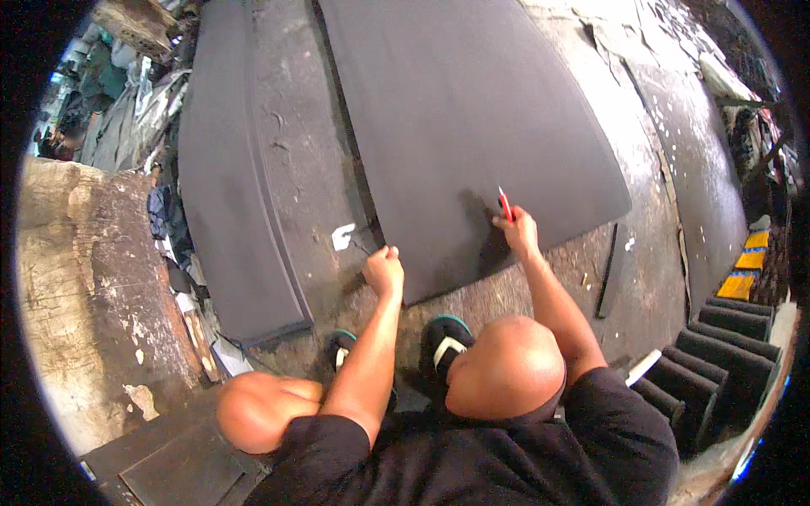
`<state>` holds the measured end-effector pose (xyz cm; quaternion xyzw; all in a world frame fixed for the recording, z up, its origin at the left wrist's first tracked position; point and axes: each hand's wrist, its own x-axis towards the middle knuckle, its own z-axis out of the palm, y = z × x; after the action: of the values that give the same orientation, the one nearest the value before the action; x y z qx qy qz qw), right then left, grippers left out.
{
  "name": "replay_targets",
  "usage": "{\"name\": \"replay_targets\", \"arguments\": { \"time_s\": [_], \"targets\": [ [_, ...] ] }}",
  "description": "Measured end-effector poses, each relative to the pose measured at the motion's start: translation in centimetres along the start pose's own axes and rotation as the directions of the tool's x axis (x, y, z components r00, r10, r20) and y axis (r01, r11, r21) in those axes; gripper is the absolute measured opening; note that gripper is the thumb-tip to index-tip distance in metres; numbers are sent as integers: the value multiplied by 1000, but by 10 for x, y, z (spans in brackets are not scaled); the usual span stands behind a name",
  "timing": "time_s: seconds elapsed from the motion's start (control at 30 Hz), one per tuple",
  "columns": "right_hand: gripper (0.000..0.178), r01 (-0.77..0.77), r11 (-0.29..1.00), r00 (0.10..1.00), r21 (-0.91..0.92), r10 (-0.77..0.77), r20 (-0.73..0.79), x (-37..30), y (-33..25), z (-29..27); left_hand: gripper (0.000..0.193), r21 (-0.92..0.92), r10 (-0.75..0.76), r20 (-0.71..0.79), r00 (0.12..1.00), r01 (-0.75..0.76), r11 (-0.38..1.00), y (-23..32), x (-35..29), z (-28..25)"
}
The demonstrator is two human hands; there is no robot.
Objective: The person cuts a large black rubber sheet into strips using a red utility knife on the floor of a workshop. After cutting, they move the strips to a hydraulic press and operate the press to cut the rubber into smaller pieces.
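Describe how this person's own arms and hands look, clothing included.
The black sleeves are short and look plain. The forearms are bare, with no visible watch or band. The left hand and right hand wear no gloves.

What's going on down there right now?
The person's right hand grips a slim, red, pale-tipped tool over a broad, flat, dark-grey sheet. The left hand is curled closed near that sheet's left edge; whether it holds anything is unclear. A narrower dark-grey sheet lies farther left.
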<state>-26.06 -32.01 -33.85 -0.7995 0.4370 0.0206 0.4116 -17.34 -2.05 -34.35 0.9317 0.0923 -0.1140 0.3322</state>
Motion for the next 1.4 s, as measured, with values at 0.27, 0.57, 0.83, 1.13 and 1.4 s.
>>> {"name": "replay_targets", "arguments": {
  "time_s": [0.27, 0.57, 0.83, 1.13, 1.4],
  "targets": [
    [39, -17, 999, 999, -37, 19, 45, 1, -11, -10, 27, -219, -130, -39, 991, 118, 969, -16, 13, 18],
    [37, -56, 997, 994, -49, 60, 92, -1, -18, -14, 26, -186, -134, -72, 988, 119, 975, -10, 2, 16],
    [37, -10, 991, 993, -137, 26, 116, 2, -17, -15, 61, 296, -48, 332, 942, -56, 954, 70, -2, -32],
    [33, -13, 1000, 990, -17, 15, 141, 14, 13, 0, 41, 329, -196, 579, 791, -6, 944, 40, 53, -15],
    [32, -113, 992, 971, -62, 123, 206, 17, 9, 1, 27, 162, -240, 0, 971, 237, 958, 117, 85, -7]
  ]
}}
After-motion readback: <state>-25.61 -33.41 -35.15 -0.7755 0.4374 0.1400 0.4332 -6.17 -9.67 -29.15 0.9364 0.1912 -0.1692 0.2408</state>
